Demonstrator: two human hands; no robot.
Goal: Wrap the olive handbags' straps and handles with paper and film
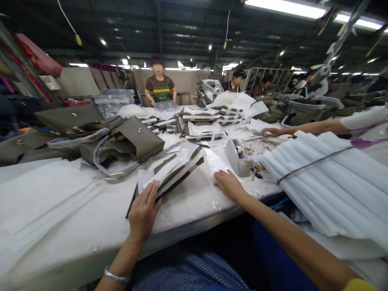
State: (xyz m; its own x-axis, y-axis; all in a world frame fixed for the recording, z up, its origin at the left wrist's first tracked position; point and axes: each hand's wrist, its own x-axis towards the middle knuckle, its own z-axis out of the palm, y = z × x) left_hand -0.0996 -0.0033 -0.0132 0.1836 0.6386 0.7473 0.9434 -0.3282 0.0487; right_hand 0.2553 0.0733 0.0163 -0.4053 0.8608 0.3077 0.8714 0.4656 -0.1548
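Note:
A flattened olive-grey handbag (182, 171) wrapped with white paper lies slantwise on the white table in front of me. My left hand (144, 210) grips its near left end, fingers over the top and thumb at the side. To the right, my right hand (228, 185) is open with its palm down, holding nothing. Its fingertips touch or hover just over a white sheet (216, 159); I cannot tell which. Just beyond that hand stands a grey tape dispenser (238, 157).
Olive handbags (136, 139) with wrapped handles lie at left, behind white sheets (45, 194). Wrapped bags (200, 117) are stacked ahead. A strapped bundle of white foam sheets (327, 173) fills the right. A co-worker's hand (274, 132) reaches in there; another person (160, 89) stands opposite.

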